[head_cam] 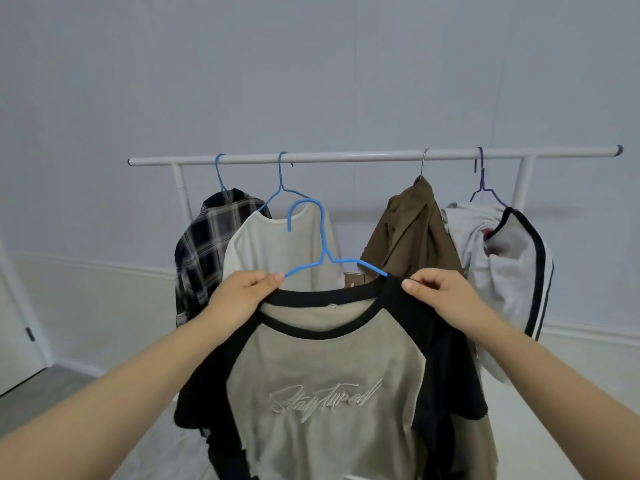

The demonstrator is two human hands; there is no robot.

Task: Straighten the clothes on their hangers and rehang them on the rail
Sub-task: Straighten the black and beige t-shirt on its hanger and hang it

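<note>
In front of the white rail [346,156], which carried four hung garments, the beige-and-black shirt [322,382] sat on a blue hanger [325,251], off the rail. The left hand [242,292] pinched the collar's left shoulder; the right hand [440,292] pinched its right shoulder.

Both forearms bare, reaching forward and upward from lower corners of view, converging toward centre. Left hand [242,296] raised at chest height, knuckles up, fingers curled, thumb pressed against forefinger in pinch on black collar of T-shirt [318,375] at left shoulder, just beside blue hanger [323,251] arm end. Right hand [440,292] level with left, wrist slightly bent, fingers curled, thumb and forefinger pinching black shoulder fabric at right side of neckline. Hands apart, roughly neckline's width between them.
</note>
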